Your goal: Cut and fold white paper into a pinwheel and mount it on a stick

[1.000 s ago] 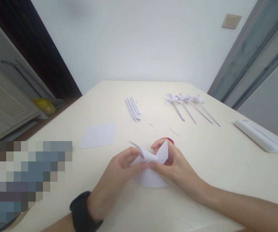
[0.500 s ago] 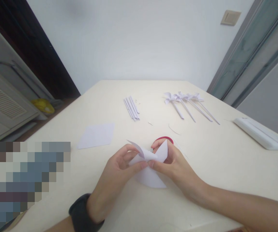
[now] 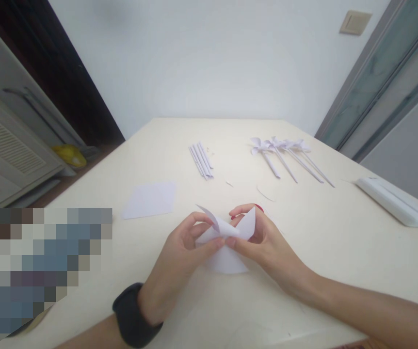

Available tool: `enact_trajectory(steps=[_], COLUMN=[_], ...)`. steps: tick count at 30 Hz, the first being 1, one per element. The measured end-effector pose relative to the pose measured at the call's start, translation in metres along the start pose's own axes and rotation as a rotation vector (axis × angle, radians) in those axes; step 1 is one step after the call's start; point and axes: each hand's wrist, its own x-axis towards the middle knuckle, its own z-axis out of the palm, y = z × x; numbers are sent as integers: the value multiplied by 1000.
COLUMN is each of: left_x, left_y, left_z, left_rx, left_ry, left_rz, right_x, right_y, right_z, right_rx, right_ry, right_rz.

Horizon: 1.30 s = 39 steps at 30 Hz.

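Observation:
A white paper pinwheel head [image 3: 227,261], with some corners curled up, is held between my two hands near the table's front. My left hand [image 3: 190,242], with a black band on its wrist, pinches its left side, the thumb close to the centre. My right hand [image 3: 256,237] grips the other side, its thumb tip beside the left thumb. Both thumbs cover the middle of the paper. Just behind my right hand a bit of a red handle [image 3: 258,208] shows, mostly hidden by the fingers.
On the cream table [image 3: 151,271] lie a flat sheet of white paper [image 3: 150,199], several rolled paper sticks [image 3: 201,161] and several finished paper pinwheels [image 3: 281,148]. Thin paper scraps [image 3: 265,194] are scattered midway. A long white object [image 3: 394,202] rests at the right edge.
The view has shifted slightly. Both hands keep their pinch on the pinwheel paper, and my right hand now covers more of the red handle.

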Motion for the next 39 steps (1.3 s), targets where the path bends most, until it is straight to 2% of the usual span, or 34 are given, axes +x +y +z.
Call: enact_trajectory(steps=[6, 11, 14, 19, 24, 32, 39], left_x=[-1, 0, 0, -3, -3, 0, 2], left_y=[2, 3, 3, 5, 5, 2, 2], left_z=[-6, -6, -6, -3, -1, -10, -12], left_rx=[15, 33, 43, 49, 69, 104, 125], left_ry=[-104, -69, -97, -28, -7, -104, -128], left_rz=[-34, -38, -60, -45, -23, -48, -76], right_x=[2, 2, 1, 1, 1, 1, 1], right_y=[1, 1, 3, 4, 0, 4, 1], right_z=[-2, -2, -3, -2, -1, -3, 1], right_rx=[-28, -40, -61, -78, -76, -262, -171], right_ry=[-2, -4, 0, 11, 23, 138, 87], right_rz=[-10, 17, 17, 10, 45, 0, -9])
